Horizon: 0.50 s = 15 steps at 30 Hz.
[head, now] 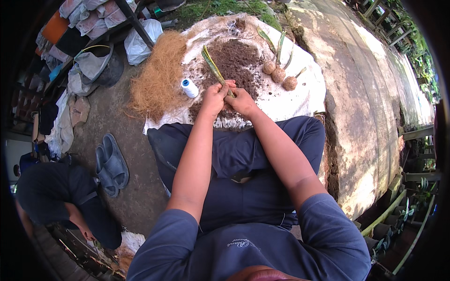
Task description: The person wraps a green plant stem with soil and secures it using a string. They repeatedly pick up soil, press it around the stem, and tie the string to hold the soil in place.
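Observation:
My left hand (215, 96) and my right hand (242, 102) meet over the near edge of a white woven sack (306, 102). Between them is the lower end of a long green leaf cutting with yellow margins (212, 66), its tip pointing away to the upper left. Fingers of both hands close around its base, which they partly hide. Beyond them spreads dark crumbly soil (239, 59). Left of my left hand stands a spool of white thread (190, 88). To the right lie several round wrapped balls (278, 75), with leaves (280, 47) rising from them.
A heap of brown coconut fibre (160, 73) covers the sack's left side. Grey slide sandals (111, 165) lie on the ground to the left, near another person (66, 196) bending over. A black bucket (105, 70) stands farther back. A concrete slab (358, 105) borders the right.

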{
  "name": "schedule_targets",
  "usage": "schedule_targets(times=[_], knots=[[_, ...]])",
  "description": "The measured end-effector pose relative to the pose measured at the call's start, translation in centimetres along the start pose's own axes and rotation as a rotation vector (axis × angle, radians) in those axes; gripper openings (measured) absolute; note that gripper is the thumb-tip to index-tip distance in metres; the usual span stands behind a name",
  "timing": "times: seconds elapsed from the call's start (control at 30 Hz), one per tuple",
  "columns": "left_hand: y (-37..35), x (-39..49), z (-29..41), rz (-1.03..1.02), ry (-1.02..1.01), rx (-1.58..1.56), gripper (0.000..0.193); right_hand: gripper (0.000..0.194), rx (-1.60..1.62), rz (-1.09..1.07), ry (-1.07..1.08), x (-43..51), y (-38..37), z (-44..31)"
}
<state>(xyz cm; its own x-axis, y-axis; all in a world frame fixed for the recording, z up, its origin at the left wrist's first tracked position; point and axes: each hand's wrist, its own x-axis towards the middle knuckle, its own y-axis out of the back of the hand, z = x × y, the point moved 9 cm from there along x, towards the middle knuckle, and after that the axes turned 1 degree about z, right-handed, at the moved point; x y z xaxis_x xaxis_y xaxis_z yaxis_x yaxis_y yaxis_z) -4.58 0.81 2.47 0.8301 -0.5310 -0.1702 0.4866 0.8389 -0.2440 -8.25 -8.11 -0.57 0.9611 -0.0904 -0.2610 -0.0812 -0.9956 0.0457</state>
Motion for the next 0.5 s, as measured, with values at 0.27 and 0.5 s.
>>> schedule_targets(times=[0.27, 0.5], knots=[[1.1, 1.5, -2.4, 0.036, 0.001, 0.203, 0.027, 0.029, -0.525, 0.071, -0.059, -0.2, 1.0, -0.5], [5.1, 2.2, -3.7, 0.325, 0.036, -0.073, 0.024, 0.035, 0.029, 0.144, 0.084, 1.4, 3.4, 0.7]])
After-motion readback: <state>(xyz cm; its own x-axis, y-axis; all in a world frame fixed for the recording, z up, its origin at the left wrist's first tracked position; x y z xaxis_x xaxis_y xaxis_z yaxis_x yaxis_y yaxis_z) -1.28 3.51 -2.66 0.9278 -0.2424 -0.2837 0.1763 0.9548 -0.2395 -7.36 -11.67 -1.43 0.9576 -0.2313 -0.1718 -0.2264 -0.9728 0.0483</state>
